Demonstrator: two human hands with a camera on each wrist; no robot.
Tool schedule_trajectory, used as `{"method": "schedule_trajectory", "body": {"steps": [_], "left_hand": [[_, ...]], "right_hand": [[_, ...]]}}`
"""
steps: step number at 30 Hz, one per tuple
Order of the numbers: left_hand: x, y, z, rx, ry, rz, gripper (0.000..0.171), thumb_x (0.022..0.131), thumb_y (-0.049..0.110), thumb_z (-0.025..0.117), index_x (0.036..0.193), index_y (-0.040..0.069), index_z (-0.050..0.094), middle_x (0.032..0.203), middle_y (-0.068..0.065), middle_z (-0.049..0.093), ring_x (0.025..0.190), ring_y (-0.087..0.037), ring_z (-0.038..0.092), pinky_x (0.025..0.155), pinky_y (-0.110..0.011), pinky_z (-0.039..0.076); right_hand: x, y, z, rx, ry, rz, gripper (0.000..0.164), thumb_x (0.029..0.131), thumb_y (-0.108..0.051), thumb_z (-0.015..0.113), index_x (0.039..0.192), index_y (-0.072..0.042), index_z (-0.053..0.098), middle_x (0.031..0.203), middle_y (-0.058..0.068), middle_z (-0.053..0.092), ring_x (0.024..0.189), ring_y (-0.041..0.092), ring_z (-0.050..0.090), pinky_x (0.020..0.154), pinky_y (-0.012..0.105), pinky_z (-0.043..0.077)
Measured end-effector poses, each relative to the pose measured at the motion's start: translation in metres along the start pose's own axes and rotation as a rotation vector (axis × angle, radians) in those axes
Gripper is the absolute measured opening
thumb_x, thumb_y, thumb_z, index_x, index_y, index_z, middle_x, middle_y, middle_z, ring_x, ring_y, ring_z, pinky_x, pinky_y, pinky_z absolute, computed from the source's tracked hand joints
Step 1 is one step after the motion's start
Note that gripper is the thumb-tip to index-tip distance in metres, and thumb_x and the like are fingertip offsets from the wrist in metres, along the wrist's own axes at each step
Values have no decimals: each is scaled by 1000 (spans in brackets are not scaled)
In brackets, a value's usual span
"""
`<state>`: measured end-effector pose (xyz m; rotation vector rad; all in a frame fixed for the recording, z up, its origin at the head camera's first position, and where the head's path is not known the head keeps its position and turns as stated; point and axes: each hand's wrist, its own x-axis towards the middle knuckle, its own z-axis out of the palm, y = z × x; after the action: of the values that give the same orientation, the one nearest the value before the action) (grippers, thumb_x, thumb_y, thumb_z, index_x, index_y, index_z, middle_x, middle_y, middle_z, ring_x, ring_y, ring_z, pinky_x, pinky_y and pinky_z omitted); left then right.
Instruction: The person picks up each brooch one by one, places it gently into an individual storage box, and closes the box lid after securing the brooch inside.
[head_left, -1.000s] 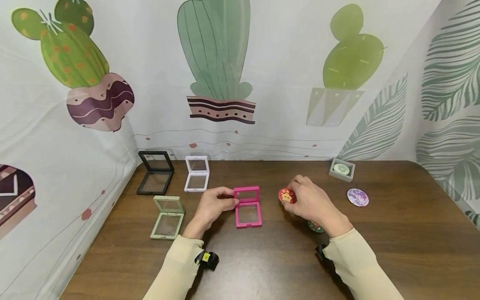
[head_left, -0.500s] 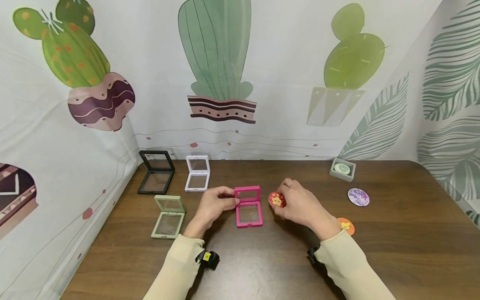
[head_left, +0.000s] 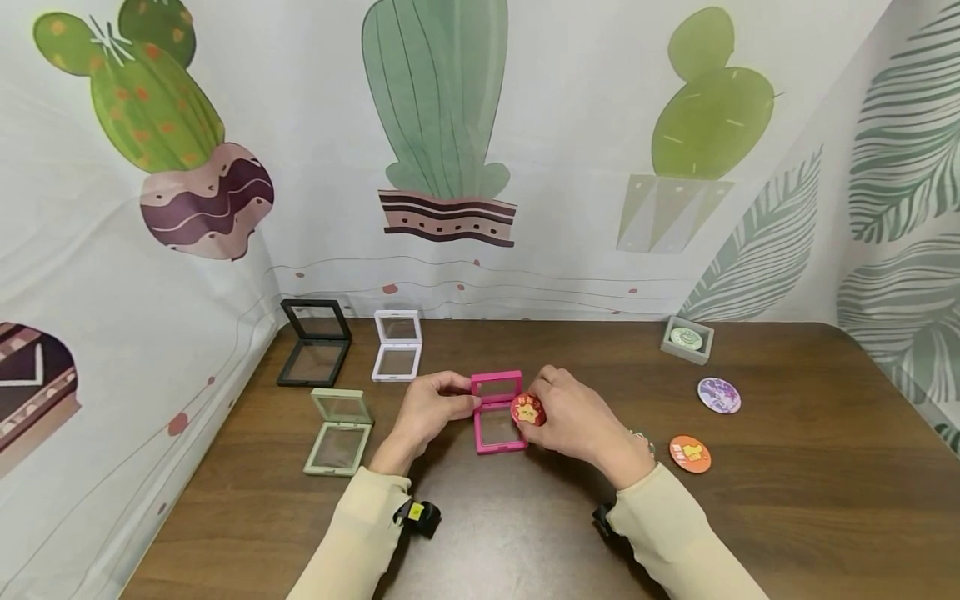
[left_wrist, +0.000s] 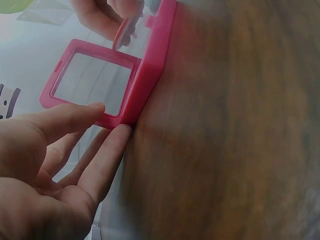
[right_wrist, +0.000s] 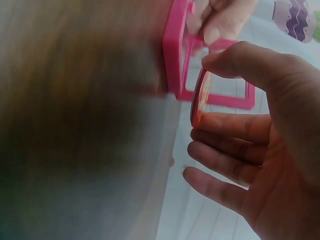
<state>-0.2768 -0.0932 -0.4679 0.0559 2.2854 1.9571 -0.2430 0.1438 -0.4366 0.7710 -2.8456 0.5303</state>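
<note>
A pink display case (head_left: 501, 450) stands unfolded on the table, its clear-windowed lid (left_wrist: 93, 49) raised. My left hand (head_left: 429, 415) pinches the lid's left side near the hinge, thumb on the window's edge and fingers behind. My right hand (head_left: 576, 418) pinches a round red badge (head_left: 528, 409) by its edge, between thumb and fingertips. The badge bears a yellow cartoon figure and overlaps the case's right side in the head view. Seen from the right wrist, the badge (right_wrist: 201, 97) is tilted on edge beside the case.
Black (head_left: 314, 385), white (head_left: 397, 378) and light green (head_left: 328, 472) cases stand unfolded at left. To the right lie an orange badge (head_left: 690, 454), a purple badge (head_left: 719, 396) and a grey box (head_left: 693, 357) holding a pale badge. My right wrist mostly hides a green badge (head_left: 645, 444).
My right hand has carried the red badge leftward to the pink case, uncovering the orange badge. My left hand keeps its hold on the lid.
</note>
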Motion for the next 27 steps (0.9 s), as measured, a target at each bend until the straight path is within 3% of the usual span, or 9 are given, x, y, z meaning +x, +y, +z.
{"method": "schedule_trajectory", "body": {"steps": [11,18,27], "left_hand": [[1,-1,0,-5,0,-3,14,85,-5,83,98,-5,77,97,-12,78,82,-16,75,76,-29,62],[1,0,-1,-3,-4,3,13,84,-5,82,96,-4,77,95,-10,78,82,-16,75,76,-28,61],[1,0,-1,24,2,-1,12,84,-3,83,95,-2,77,94,-9,78,84,-15,72,74,-26,58]], "right_hand": [[1,-14,11,-29,50,-46,41,84,-31,87,102,3,73,100,10,61,85,21,56,74,34,57],[2,-23,15,-20,67,2,40,83,-32,88,102,0,73,93,6,55,83,22,53,66,34,54],[4,-32,20,24,52,59,38,85,-28,87,104,2,73,93,7,55,82,23,54,67,37,54]]}}
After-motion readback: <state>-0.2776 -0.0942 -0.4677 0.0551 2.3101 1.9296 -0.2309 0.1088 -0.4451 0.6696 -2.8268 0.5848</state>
